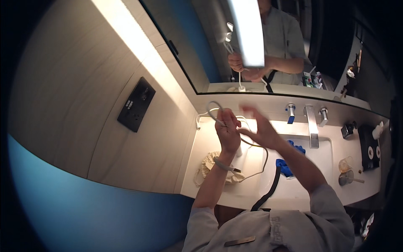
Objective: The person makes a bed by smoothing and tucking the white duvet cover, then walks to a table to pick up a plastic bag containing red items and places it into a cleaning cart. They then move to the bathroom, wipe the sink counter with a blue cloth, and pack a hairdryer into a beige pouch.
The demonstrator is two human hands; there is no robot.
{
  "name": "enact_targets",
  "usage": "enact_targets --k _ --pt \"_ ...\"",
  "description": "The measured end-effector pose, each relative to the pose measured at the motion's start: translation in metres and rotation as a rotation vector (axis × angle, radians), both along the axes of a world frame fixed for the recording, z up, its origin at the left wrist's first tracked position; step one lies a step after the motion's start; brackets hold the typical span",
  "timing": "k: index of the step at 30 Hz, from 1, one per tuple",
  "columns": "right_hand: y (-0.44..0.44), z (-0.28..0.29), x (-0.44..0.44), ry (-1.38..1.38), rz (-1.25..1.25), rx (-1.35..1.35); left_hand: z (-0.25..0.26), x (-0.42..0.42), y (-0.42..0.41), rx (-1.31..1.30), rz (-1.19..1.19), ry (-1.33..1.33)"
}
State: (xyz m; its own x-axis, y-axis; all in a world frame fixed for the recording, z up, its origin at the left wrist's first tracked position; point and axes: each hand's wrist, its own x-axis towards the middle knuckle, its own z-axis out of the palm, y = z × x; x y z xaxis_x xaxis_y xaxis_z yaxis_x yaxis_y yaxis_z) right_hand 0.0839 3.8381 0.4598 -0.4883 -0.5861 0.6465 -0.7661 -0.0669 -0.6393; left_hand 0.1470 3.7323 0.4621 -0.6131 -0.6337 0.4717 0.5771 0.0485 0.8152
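My left hand (227, 130) is closed around a pale cable (212, 110), with a loop sticking out above the fist. The cable leaves the fist on the right, curves over the counter and runs down to a cream fabric bag (208, 163) beneath my left forearm. To the right of the fist is my right hand (263, 130), blurred, its fingers spread and nothing visible in them. Its thumb comes close to the left fist; contact is unclear. A white cylindrical object (239, 151) stands partly hidden behind my left wrist. Around that wrist sits a grey band (223, 164).
The white sink (307, 189) holds blue cloth (285, 168), with a black strap (270, 190) trailing over the front edge. A chrome faucet (311, 126) projects above it. Two glasses (345, 178) and a black tray (366, 141) stand right. A wall socket (136, 104) is left.
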Motion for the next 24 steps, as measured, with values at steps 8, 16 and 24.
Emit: enact_targets --k 8,16,24 --pt "0.001 -0.003 -0.003 -0.262 0.322 0.136 -0.002 0.057 -0.065 0.042 0.321 -0.053" --pt "-0.243 0.059 0.032 -0.22 0.591 -0.048 -0.018 0.092 -0.035 0.023 0.584 -0.097" --pt "-0.289 0.035 0.071 -0.147 0.304 -0.329 -0.032 0.13 -0.046 0.082 0.664 -0.132"
